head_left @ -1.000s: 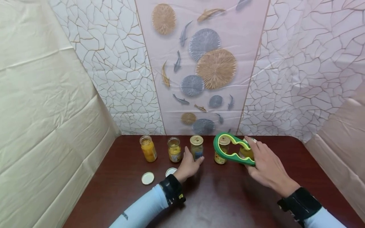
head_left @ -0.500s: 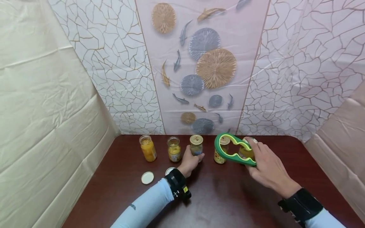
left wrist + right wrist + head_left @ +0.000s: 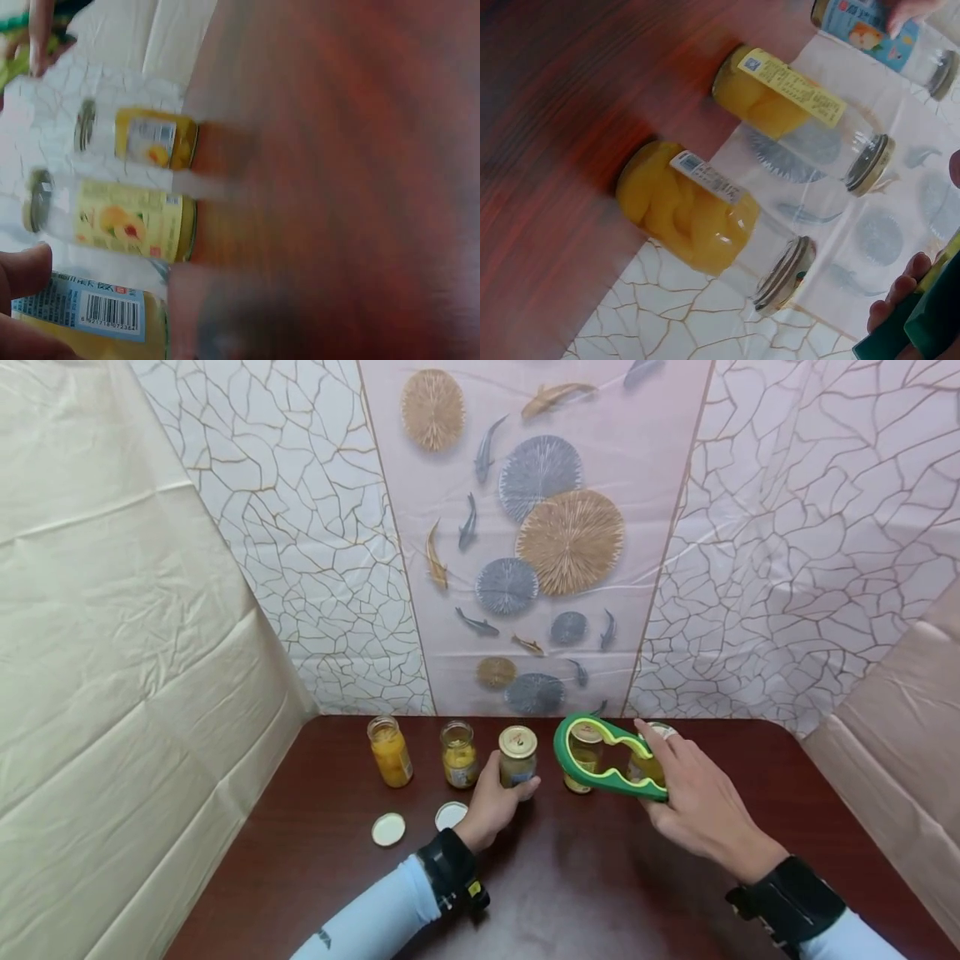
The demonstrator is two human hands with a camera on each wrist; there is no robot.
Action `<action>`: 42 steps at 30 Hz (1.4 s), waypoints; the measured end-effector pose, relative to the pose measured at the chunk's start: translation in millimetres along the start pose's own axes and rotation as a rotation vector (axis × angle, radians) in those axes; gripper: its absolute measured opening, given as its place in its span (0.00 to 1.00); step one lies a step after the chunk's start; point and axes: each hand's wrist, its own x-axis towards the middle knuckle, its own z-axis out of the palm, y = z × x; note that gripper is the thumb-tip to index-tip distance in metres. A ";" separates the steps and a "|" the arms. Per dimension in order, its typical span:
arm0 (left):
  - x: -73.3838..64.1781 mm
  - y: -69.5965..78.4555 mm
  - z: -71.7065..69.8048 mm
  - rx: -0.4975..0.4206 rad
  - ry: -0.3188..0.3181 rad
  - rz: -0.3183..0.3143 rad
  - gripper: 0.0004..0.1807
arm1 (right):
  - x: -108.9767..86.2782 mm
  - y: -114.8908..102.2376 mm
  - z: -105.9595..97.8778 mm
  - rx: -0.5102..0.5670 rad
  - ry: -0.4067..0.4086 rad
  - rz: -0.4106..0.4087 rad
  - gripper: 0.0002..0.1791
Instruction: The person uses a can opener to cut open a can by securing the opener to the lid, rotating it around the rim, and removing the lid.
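The left hand [image 3: 491, 802] curls around a gold-lidded, blue-labelled jar [image 3: 517, 762] midway along the row at the dark red table's [image 3: 577, 885] far side; the right hand [image 3: 701, 797] grips a green opener [image 3: 622, 787] before two lidded jars [image 3: 769, 97] at right. Two open jars [image 3: 392, 756] stand left, loose lids [image 3: 388, 830] nearer.
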 end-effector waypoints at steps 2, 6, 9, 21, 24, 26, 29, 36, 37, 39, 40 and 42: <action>-13.4 2.8 -2.0 0.010 -0.021 0.004 0.28 | 0.1 -3.1 -1.6 0.004 0.000 -0.011 0.55; -39.8 9.5 -5.5 -0.009 -0.074 0.002 0.30 | -1.6 -10.6 -4.7 0.009 -0.014 -0.024 0.56; -53.0 14.1 -6.1 -0.037 -0.111 0.004 0.30 | -3.3 -15.3 -5.7 0.011 -0.022 -0.038 0.57; -64.2 26.5 0.2 -0.008 -0.152 0.040 0.30 | 0.8 -37.0 -6.5 0.024 -0.028 -0.102 0.65; -63.2 27.7 5.9 -0.015 -0.168 0.101 0.28 | 2.8 -44.3 -4.8 0.024 -0.029 -0.123 0.66; -63.2 27.5 10.3 -0.043 -0.182 0.131 0.28 | 4.0 -48.6 -3.5 0.020 -0.035 -0.129 0.66; -64.7 27.7 15.8 -0.063 -0.197 0.156 0.29 | 5.3 -53.8 -2.7 0.014 -0.056 -0.118 0.66; -68.2 32.8 20.2 -0.019 -0.171 0.156 0.31 | 9.3 -63.7 -8.1 -0.027 -0.153 -0.085 0.61; -68.2 33.5 20.3 -0.015 -0.171 0.162 0.31 | 10.1 -65.3 -9.4 -0.028 -0.167 -0.085 0.61; -68.3 33.8 20.1 -0.002 -0.174 0.171 0.31 | 11.3 -68.6 -12.5 -0.024 -0.205 -0.078 0.60; -68.3 33.1 20.2 0.009 -0.171 0.177 0.31 | 12.0 -70.3 -14.1 -0.023 -0.221 -0.075 0.59; -69.1 32.5 20.5 0.019 -0.171 0.192 0.31 | 13.0 -72.8 -17.4 -0.028 -0.251 -0.074 0.58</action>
